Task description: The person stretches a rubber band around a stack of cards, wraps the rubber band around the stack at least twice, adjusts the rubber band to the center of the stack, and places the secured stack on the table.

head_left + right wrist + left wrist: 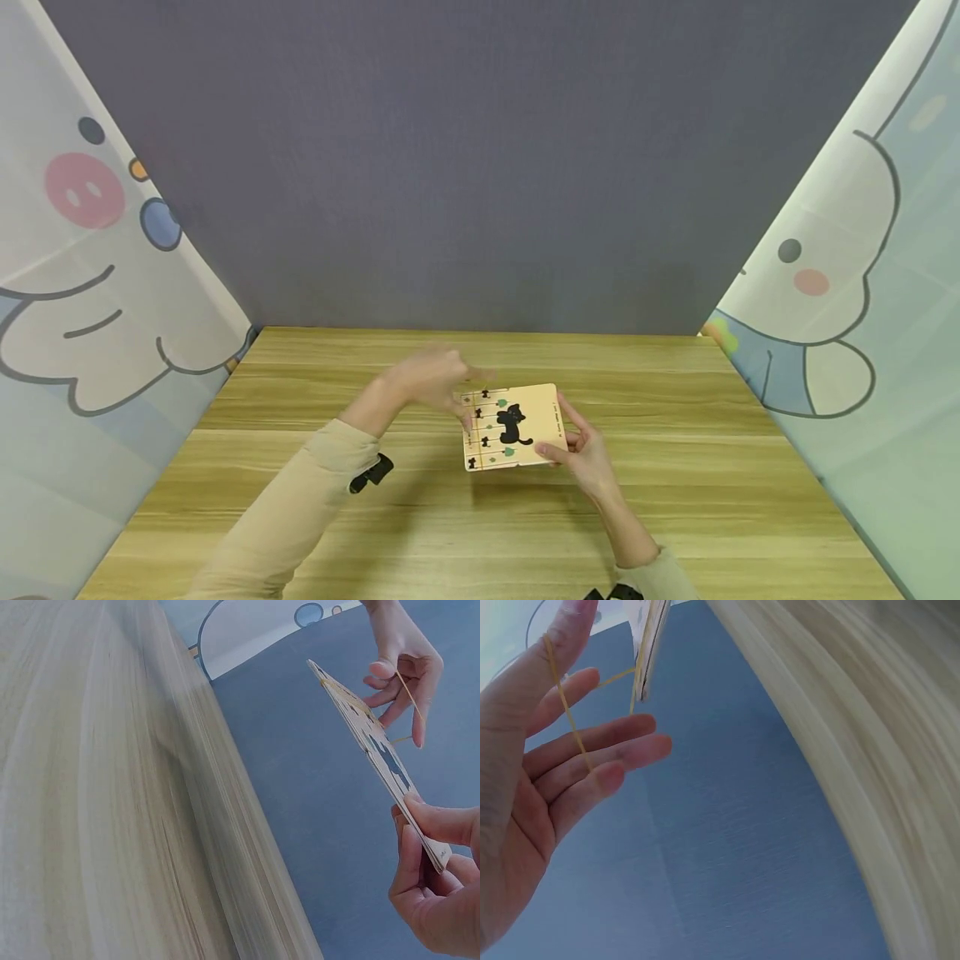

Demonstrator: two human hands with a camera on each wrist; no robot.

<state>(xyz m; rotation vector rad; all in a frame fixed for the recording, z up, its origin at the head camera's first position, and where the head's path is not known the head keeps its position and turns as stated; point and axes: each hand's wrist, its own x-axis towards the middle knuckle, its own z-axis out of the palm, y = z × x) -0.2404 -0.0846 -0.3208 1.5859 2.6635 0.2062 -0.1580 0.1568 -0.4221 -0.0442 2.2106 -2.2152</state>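
Observation:
A thin cream notebook [538,421] with a black cat on its cover is held tilted above the table. My right hand [588,458] grips its right edge, thumb on the cover and fingers behind, as the right wrist view also shows. A yellow rubber band [569,712] runs across the thumb and fingers of my left hand [551,761], which are spread inside it. From there the band reaches the notebook's edge, and a strand crosses the left part of the cover. In the head view my left hand [431,383] is blurred, beside the notebook's left end.
A wood-grain table [675,517] lies beneath both hands. Behind it stands a dark grey-blue panel [480,167]. Cartoon-printed curtains [60,275] hang at the left and right sides.

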